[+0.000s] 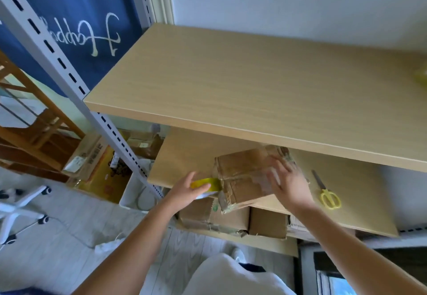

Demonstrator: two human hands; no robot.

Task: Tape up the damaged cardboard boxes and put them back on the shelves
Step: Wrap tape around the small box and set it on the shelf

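Left hand (194,187) grips the yellow tape roll (206,184) right against the box's edge, ready to pull a strip across. Right hand (287,182), fingers spread, presses flat on the battered cardboard box (245,174), pinning it on the middle shelf (184,156). Scissors (327,194) wait just beyond that hand.

Cardboard box (245,174): brown corrugated paperboard, matt, creased, edges frayed; clear glossy tape over part of top. Tape roll (206,184): yellow, shiny plastic film. Shelves (242,91): pale wood-grain laminate, smooth, low sheen. Shelf upright (57,63): grey painted metal, slotted, matt. Scissors (325,193): steel blades, glossy yellow plastic handles. Lower boxes (265,223): same dull cardboard, torn rims. Hanging banner (76,17): dark blue cloth, white lettering. Floor (69,237): pale plank finish, matt.
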